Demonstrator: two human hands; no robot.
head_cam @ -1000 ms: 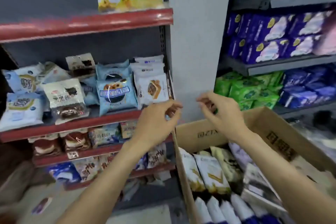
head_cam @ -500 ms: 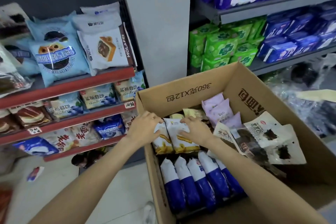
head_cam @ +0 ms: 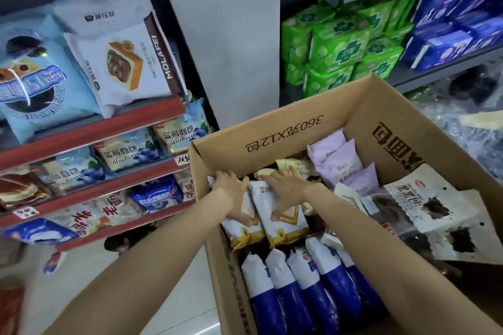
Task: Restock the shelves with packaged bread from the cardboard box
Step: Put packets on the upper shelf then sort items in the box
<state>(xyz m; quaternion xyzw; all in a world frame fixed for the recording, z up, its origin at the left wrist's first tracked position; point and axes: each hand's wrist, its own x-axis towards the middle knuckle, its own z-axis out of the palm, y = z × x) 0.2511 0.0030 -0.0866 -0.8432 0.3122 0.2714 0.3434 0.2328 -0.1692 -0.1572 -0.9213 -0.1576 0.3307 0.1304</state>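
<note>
An open cardboard box [head_cam: 285, 128] stands on the floor at the right, full of packaged bread. Both my hands are inside it, on two white-and-yellow bread packs lying side by side. My left hand [head_cam: 232, 193] lies on the left pack [head_cam: 245, 231], fingers wrapped round its edge. My right hand [head_cam: 284, 192] presses flat on the right pack [head_cam: 285, 226], fingers spread. Blue-and-white packs [head_cam: 302, 288] lie in a row at the box's near side, lilac packs [head_cam: 343, 163] at the far side. The red-edged shelves [head_cam: 89, 130] on the left hold bread packs.
White packs of dark bread [head_cam: 424, 207] lie at the box's right side. A grey pillar [head_cam: 217, 35] stands behind the box. Grey shelves on the right carry green packs [head_cam: 340, 49] and blue packs [head_cam: 457, 30]. White tiled floor [head_cam: 89, 266] shows left of the box.
My hands came down from shelf height into the box and settled on the two white-and-yellow packs. My view dropped from the shelves to the box. Over the last half second the hands barely shifted.
</note>
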